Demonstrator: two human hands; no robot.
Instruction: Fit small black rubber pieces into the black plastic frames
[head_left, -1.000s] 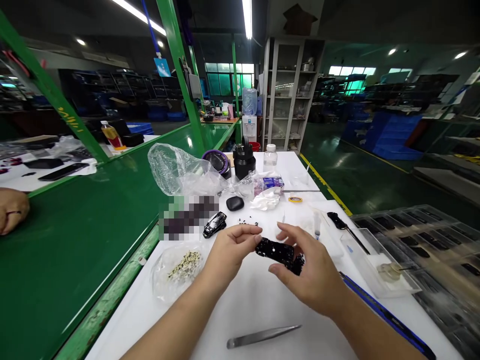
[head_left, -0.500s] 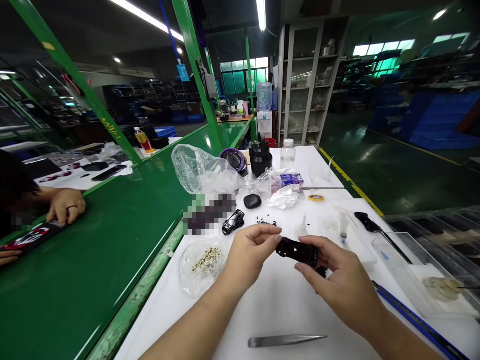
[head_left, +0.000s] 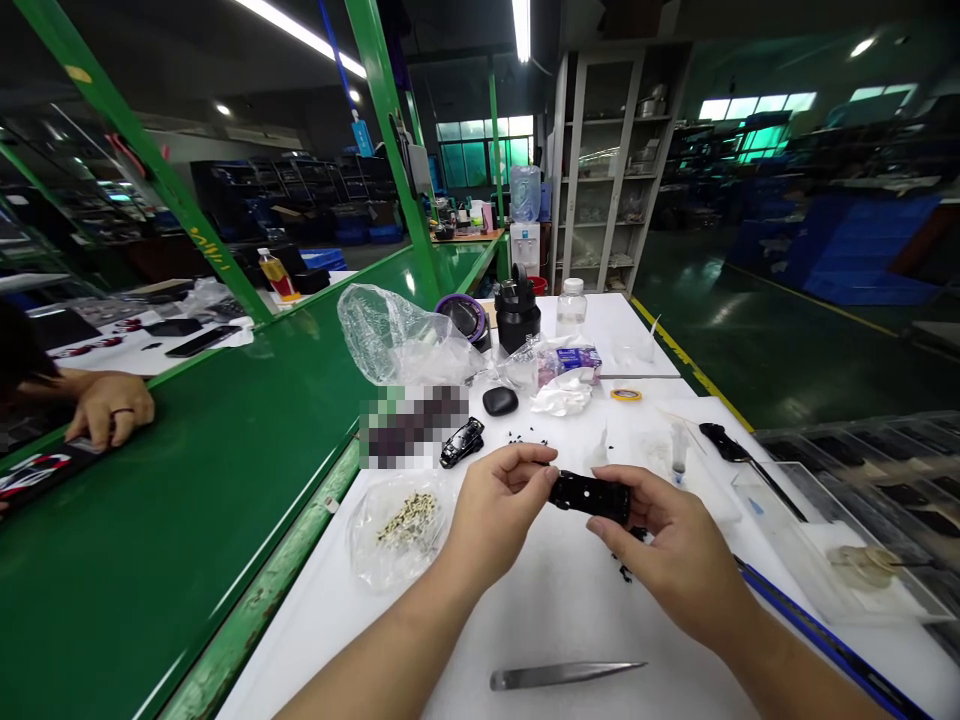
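Note:
Between my hands, above the white table, is a black model car chassis (head_left: pixel 589 496), a long flat plastic part with a small pale hole in its middle. My right hand (head_left: pixel 664 535) grips its right end between thumb and fingers. My left hand (head_left: pixel 506 505) is closed, thumb and fingertips pinching at the chassis's left end; whether a smaller piece is also in them is hidden. Tweezers (head_left: pixel 566 675) lie nearest me. Beyond my left hand sits a black model car (head_left: pixel 461 442). Small black parts (head_left: pixel 624 572) lie partly hidden by my right hand.
A plastic bag (head_left: pixel 401 530) of small metal pins lies at left. A screwdriver (head_left: pixel 739 455), syringe (head_left: pixel 679 450) and clear tray (head_left: pixel 832 560) are at right. Black bottle (head_left: pixel 517 315), tissue pack (head_left: pixel 574 362) and yellow tape roll (head_left: pixel 626 395) stand farther back. Across the green belt (head_left: pixel 225 450) is another person's hand (head_left: pixel 112 408).
The view has shifted slightly. Both hands keep hold of the chassis, which now sits a little more level. More small black parts show below my right hand.

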